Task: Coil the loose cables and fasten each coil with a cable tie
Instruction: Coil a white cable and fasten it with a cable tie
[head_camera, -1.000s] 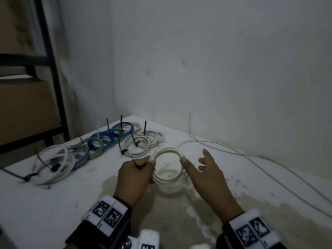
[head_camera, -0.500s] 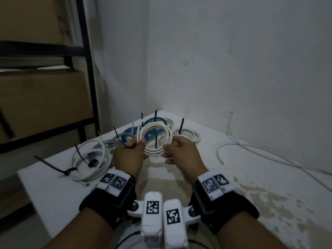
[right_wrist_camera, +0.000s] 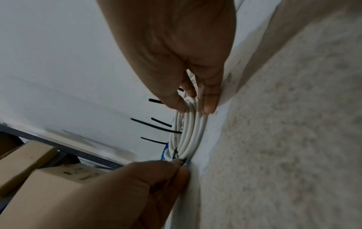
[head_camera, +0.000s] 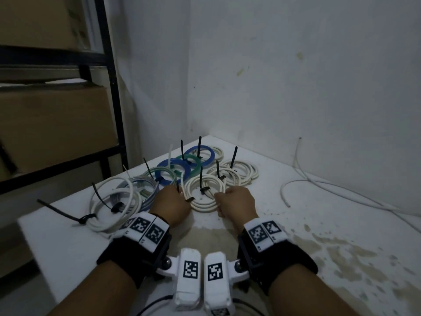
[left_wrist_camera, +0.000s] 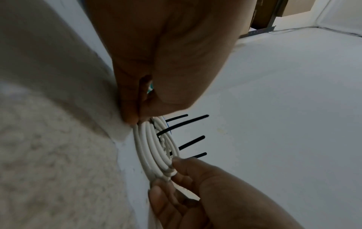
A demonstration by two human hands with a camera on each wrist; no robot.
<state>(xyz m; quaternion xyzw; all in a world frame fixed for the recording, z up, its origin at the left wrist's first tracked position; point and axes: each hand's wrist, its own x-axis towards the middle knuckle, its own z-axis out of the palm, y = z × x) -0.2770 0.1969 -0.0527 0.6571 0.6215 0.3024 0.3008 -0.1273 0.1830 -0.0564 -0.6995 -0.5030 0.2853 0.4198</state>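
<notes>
White coil (head_camera: 205, 197) pinched in your left hand (head_camera: 173, 205) and right hand (head_camera: 237, 204) sits untightened; behind it tied coils (head_camera: 175, 172) wait, beside it loose cable (head_camera: 319, 185) remains.

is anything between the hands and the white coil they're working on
Nothing visible. The left hand pinches the black tie at the white coil's left edge, and the right hand has its grip on the right edge. The finished coils lie behind.
</notes>
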